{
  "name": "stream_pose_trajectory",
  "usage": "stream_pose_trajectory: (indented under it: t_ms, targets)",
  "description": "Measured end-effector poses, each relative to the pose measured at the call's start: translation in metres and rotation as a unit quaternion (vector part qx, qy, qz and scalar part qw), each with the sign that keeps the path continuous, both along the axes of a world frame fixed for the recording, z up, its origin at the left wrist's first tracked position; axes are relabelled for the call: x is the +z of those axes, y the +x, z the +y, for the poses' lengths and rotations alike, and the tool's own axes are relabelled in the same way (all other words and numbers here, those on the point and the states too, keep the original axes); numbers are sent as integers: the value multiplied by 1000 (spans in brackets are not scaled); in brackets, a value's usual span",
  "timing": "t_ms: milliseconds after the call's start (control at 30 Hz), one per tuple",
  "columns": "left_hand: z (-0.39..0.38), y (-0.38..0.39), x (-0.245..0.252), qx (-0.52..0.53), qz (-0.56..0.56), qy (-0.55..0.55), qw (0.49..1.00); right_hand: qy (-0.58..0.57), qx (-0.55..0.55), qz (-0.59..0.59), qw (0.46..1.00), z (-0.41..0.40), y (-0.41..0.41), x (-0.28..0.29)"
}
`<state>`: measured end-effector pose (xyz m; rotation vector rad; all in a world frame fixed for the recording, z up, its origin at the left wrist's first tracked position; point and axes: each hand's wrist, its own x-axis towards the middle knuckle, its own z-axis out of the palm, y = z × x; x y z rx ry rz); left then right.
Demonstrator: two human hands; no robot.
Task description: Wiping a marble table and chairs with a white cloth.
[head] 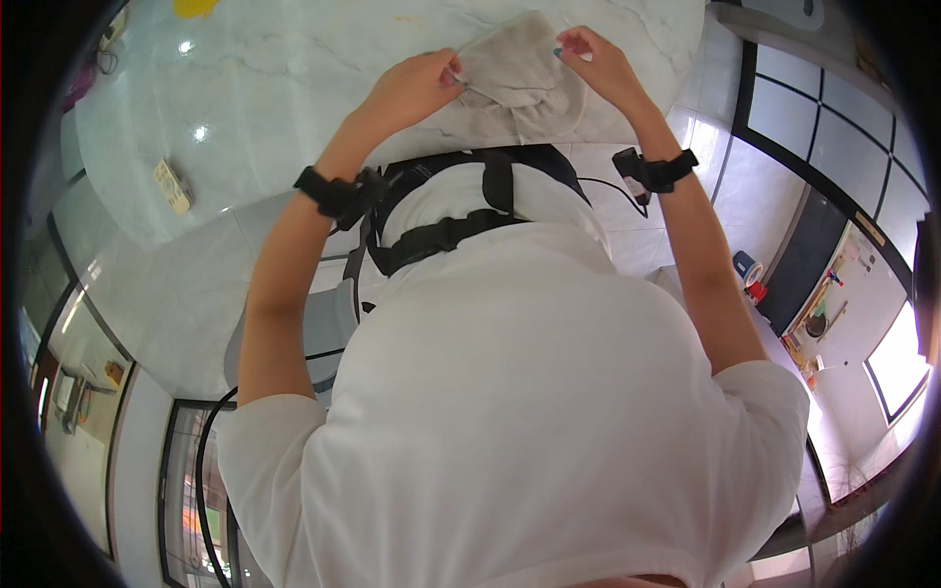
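A grey-beige cloth (pixel 526 73) lies bunched and partly folded on the marble-patterned table (pixel 294 95), close to the edge nearest me. My left hand (pixel 423 84) pinches the cloth's left side between thumb and fingers. Just off the cloth's upper right side is my right hand (pixel 595 62), its fingers curled and thumb near the fabric; whether it touches the cloth is hard to tell. Folds gather in the lower middle of the cloth. Both wrists carry black straps with small devices.
A pale remote control (pixel 173 187) lies near the table's edge at the left. Something yellow (pixel 195 7) is at the top left. A black cable (pixel 617 191) hangs below the table by the right wrist. A grey chair (pixel 323 323) stands at my left side.
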<state>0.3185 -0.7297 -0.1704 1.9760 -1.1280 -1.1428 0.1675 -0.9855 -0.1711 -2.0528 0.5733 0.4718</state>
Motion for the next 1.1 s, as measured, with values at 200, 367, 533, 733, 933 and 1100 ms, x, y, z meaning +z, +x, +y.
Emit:
stream_pose_trajectory:
  t_ms: [200,367,533,733,933,1100]
  targets:
    - [-22,-8,-41,-17,-270,-103,957,-309,23,-210,927,62,13,-55]
    - [-2,-3,-50,-23,-312,-155,937,-361,97,-232,898,90,6,-64]
    - [33,6,-29,47,-292,-103,950,-421,176,-174,873,51,9,-61]
    - [63,-2,18,106,59,92,988,-445,73,-35,892,-43,15,-40]
    - [45,-34,41,-26,263,273,925,-487,20,-117,865,-66,16,-52]
    - [11,-59,48,-37,243,330,911,-494,37,-122,860,-61,19,-49]
